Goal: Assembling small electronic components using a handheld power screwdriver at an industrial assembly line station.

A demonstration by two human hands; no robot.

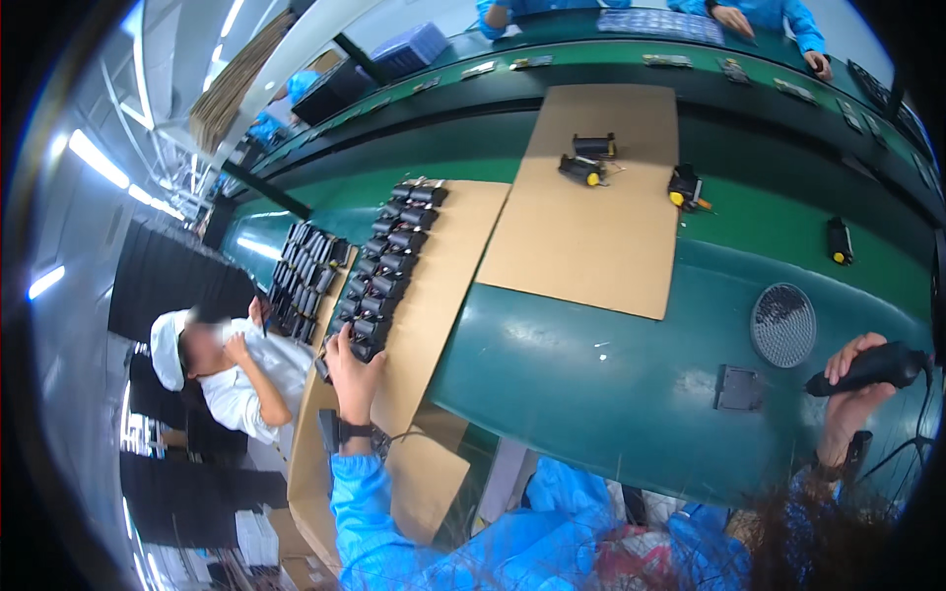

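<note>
My left hand (353,372) reaches over the near end of a double row of black cylindrical parts (391,241), which look like small motors. Its fingers are spread, thumb apart, touching or just above the nearest parts. These parts lie on a brown cardboard sheet (461,236). At the right, my right hand (849,394) is wrapped around a black electric screwdriver (872,368) with a cord at its right end. This tool is held tilted above the green table (552,355). Close to it are a round grey dish (783,325) of tiny dark pieces and a square dark plate (739,388).
Several black parts with yellow ends (583,169) lie on and beside a second cardboard sheet (591,236). A conveyor (591,61) carrying circuit boards runs along the back, with co-workers' hands beyond. A person in white (246,379) sits at left near another group of black parts (307,271).
</note>
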